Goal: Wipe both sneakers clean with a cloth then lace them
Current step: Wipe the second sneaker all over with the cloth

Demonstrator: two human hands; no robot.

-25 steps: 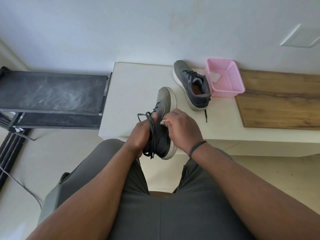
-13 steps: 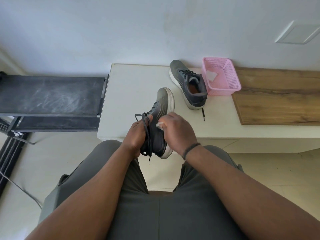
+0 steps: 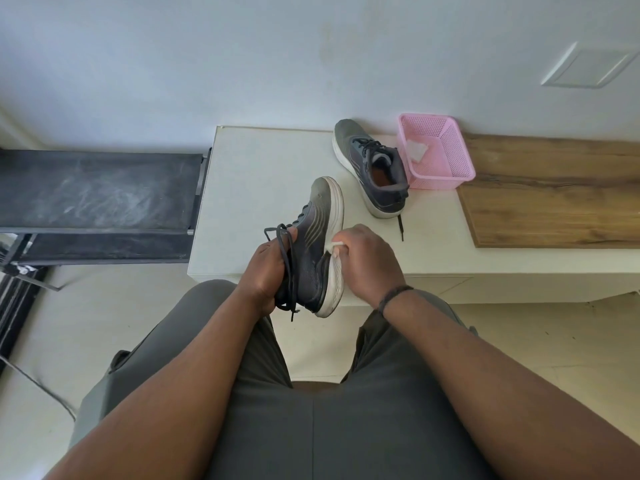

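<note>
A grey sneaker (image 3: 317,237) with a white sole is tilted on its side above the table's front edge, toe pointing away. My left hand (image 3: 265,271) grips its laced side, and loose black laces hang over my fingers. My right hand (image 3: 367,261) grips a small white cloth (image 3: 336,244), mostly hidden under my fingers, against the white sole. The second grey sneaker (image 3: 372,168) stands upright on the white table (image 3: 256,188) further back, one lace end trailing toward me.
A pink mesh basket (image 3: 446,157) with a white wipe inside stands right of the far sneaker. A wooden board (image 3: 554,192) covers the table's right part. A dark metal rack (image 3: 97,192) stands to the left. My grey-trousered legs fill the foreground.
My right hand with the cloth has slid off the upper onto the white sole's side. The sneaker has tilted a little, showing more of its sole edge.
</note>
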